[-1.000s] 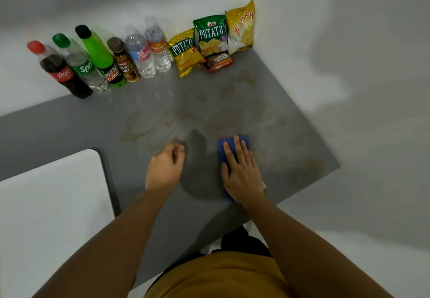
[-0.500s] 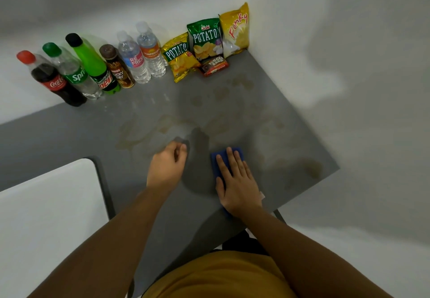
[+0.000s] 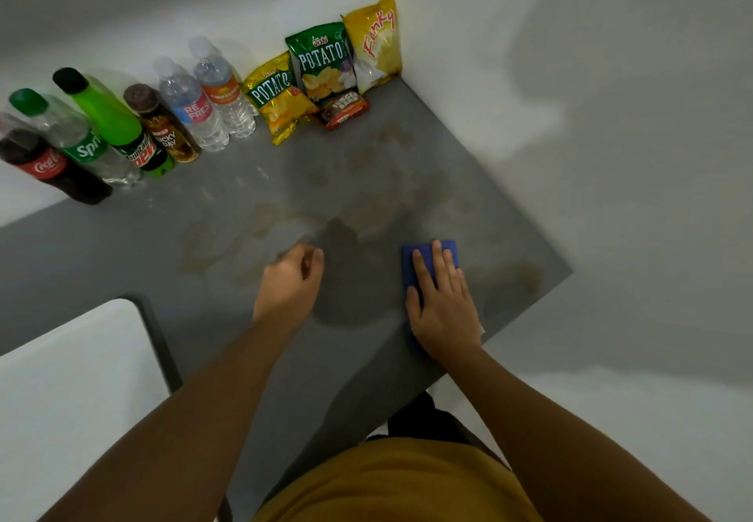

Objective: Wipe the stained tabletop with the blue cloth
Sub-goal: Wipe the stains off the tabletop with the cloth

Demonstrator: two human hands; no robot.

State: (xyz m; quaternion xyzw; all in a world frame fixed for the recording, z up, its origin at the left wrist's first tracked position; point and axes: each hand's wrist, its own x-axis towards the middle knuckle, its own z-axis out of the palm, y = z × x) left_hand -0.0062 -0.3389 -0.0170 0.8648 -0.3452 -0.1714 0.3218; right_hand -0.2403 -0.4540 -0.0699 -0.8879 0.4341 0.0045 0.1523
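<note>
**Wiping under way, most stains still on the counter**

Compared with half a second ago, the right hand (image 3: 444,305) and the blue cloth (image 3: 428,254) beneath it have slid rightward, toward the brown blotch (image 3: 523,275) near the counter's right corner, while the left hand (image 3: 291,285) has kept its place at mid-counter.

The right hand lies flat, fingers spread and pressing the cloth onto the grey counter (image 3: 102,252); it is pinning the cloth down rather than gripping it. Only the cloth's far end and a sliver at the wrist show. The left hand is loosely curled with its fingertips resting on the counter, holding nothing.

By my reading the job is at an early to middle stage. Tan smears (image 3: 203,248) remain left of the left hand, fainter marks (image 3: 391,138) spread toward the snack bags, and the blotch just right of the cloth is untouched. A darker patch between the hands may be a wiped, damp area or a shadow; I cannot tell which.

Along the wall stand labelled goods: a Coca-Cola bottle (image 3: 45,163), a Sprite bottle (image 3: 77,142), a Mountain Dew bottle (image 3: 122,130), a brown bottle reading "Lucky Day" (image 3: 165,130), a water bottle marked "Refresh" (image 3: 189,108) and another with an orange label (image 3: 222,89) too blurred to read. Beside them sit two Oishi "Potato" bags (image 3: 322,61), a yellow "Funky" bag (image 3: 375,44), and a small red pack (image 3: 342,110) I cannot read.
</note>
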